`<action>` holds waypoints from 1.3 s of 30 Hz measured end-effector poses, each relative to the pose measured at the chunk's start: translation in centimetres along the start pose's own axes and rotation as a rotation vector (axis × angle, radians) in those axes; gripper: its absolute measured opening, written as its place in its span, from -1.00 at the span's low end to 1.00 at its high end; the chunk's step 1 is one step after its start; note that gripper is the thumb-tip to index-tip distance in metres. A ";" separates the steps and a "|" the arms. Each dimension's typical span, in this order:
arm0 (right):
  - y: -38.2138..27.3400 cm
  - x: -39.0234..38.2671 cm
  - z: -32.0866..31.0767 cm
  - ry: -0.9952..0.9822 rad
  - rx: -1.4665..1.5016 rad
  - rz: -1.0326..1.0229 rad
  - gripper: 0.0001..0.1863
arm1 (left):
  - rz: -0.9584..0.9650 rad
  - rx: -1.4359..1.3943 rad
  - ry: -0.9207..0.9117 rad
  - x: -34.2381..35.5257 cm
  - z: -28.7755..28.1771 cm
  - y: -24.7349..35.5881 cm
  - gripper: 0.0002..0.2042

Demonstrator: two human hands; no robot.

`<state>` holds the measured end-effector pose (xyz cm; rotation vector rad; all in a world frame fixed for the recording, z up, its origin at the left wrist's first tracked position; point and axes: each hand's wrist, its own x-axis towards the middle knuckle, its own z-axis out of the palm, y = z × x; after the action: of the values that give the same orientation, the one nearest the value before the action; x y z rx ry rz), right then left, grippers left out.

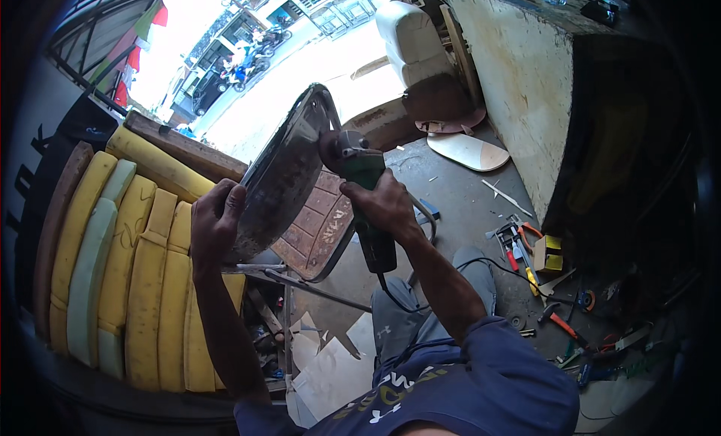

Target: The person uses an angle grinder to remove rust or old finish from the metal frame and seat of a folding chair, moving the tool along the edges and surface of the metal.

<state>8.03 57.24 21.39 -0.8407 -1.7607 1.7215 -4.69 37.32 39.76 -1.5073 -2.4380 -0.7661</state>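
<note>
My left hand [215, 222] is closed round the near left edge of a dark, scuffed seat pan [284, 184], which is tilted up on its side. An angle grinder [378, 248] with a green and black body is in my right hand [383, 202], fingers wrapped round it. Its disc end lies at the right rim of the pan; whether it touches or spins I cannot tell. The pan sits at a metal-framed chair with a worn brown seat [323, 222]. From the grinder's lower end a black cord runs past my knee.
Yellow and green foam pads [143, 278] stand in a row at the left. Hand tools, including a hammer [563, 323] and pliers [526, 237], lie on the floor at right. A worn pale cabinet [518, 90] rises behind them. Cardboard scraps [338, 376] lie below the chair.
</note>
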 end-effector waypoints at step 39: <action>-0.1 6.8 -1.3 -0.178 0.283 -0.165 -0.45 | 0.002 -0.009 -0.036 -0.1 -0.1 -0.3 -0.68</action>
<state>4.46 63.16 21.19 -0.4208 -1.5933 1.9215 -4.95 37.09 39.76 -1.5401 -2.4613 -0.7577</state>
